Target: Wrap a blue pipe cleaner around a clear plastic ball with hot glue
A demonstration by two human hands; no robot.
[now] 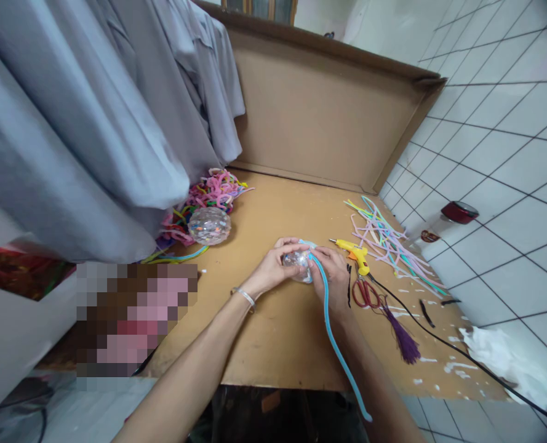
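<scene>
A small clear ball [293,261] is held in front of me, low over the table. My left hand [273,264] wraps round its left side, thumb in front and fingers over the top. My right hand [332,269] is closed at the ball's right side, pinching a light blue pipe cleaner [329,323]. The pipe cleaner lies partly against the ball, and its long free end hangs down over my right forearm. My right fingertips are partly hidden behind the pipe cleaner, and whether they also press on the ball I cannot tell.
A yellow glue gun [357,256], red-handled scissors [366,293] and a purple tassel [401,335] lie at right. Loose pipe cleaners [388,237] are behind them, near a red-lidded jar [459,212]. Another clear ball [210,226] sits by a pink pile [215,191]. Grey cloth [162,111] hangs at left.
</scene>
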